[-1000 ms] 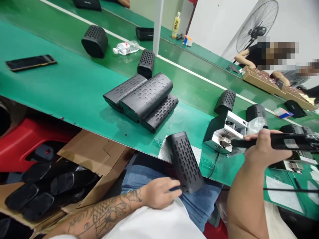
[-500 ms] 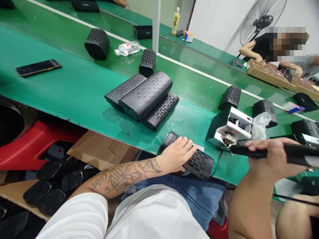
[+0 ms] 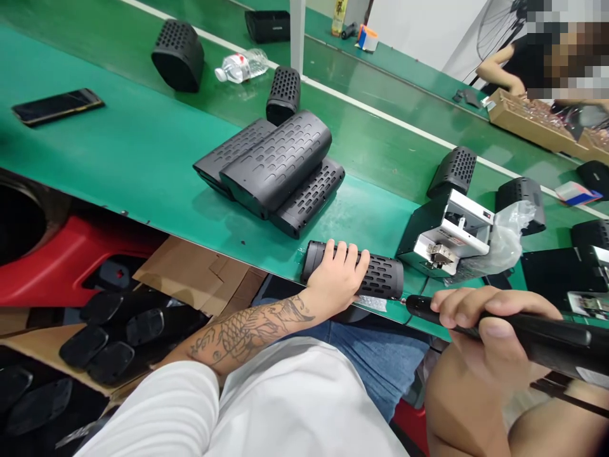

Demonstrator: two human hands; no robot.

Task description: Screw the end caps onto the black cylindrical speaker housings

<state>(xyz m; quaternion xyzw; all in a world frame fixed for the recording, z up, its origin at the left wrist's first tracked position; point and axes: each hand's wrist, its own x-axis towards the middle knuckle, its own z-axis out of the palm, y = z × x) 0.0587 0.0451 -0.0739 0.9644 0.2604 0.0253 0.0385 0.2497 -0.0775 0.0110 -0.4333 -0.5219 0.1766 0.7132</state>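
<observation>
My left hand (image 3: 337, 274) is closed over a black perforated casing (image 3: 384, 274) that lies at the front edge of the green table. My right hand (image 3: 495, 330) grips a black electric screwdriver (image 3: 537, 336), held nearly level. The screwdriver's tip points left and is at or very close to the casing's right end; whether it touches cannot be made out. Right behind the tool stands a black and silver screw feeder (image 3: 440, 244). Farther back, several similar black casings (image 3: 280, 166) are stacked together.
A phone (image 3: 58, 106) lies on the left, and a plastic bottle (image 3: 242, 66) lies beyond the stack. A white post (image 3: 297, 41) rises from the table. Below left, a cardboard box (image 3: 185, 276) stands near more black parts (image 3: 107, 336). Another person (image 3: 518, 66) works across the table.
My right hand has brought the screwdriver from the screw feeder left and down to the casing's right end. The casing has turned under my left hand. The view has shifted slightly.
</observation>
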